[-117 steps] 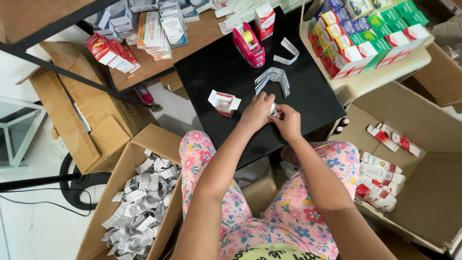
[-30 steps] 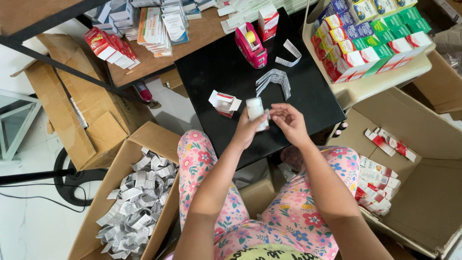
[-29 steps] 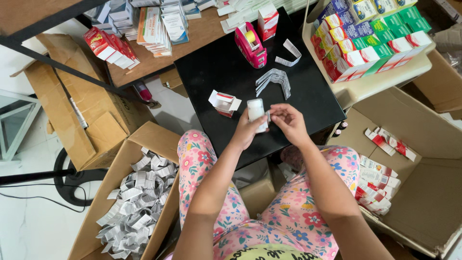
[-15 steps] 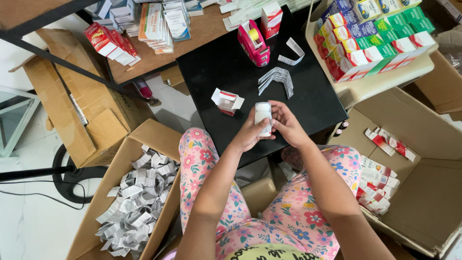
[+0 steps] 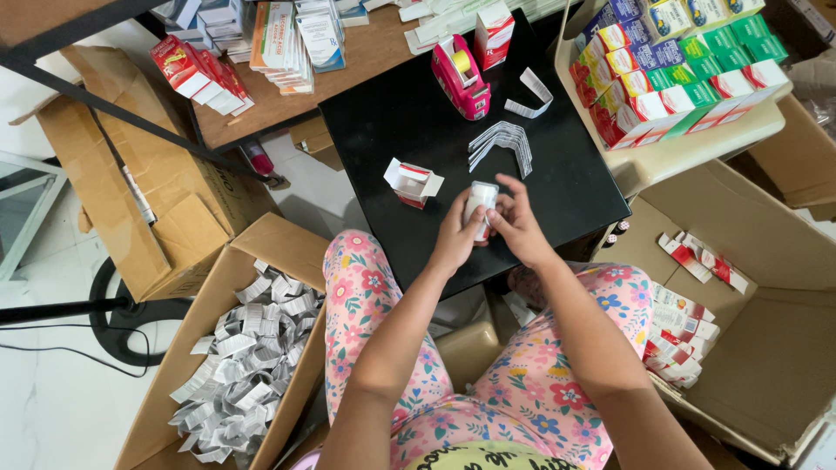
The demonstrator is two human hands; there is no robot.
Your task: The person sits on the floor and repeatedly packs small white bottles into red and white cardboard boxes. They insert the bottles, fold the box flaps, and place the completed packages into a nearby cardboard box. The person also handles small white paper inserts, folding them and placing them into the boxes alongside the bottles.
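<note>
Over the near edge of a black table, my left hand and my right hand together hold a small white bottle upright between their fingers. An open red-and-white carton lies on the table just left of my hands. A fan of folded white paper leaflets lies beyond the bottle. Further back stand a pink tape dispenser and an upright red-and-white carton.
A cardboard box of folded leaflets sits at my lower left. A large box with red-and-white cartons is at my right. A cream tray of coloured cartons stands at the back right. A wooden shelf with stacked cartons is behind.
Both hands have lifted the white bottle off the table edge and brought it upright between them, a little nearer to me. The open carton stays in place.
</note>
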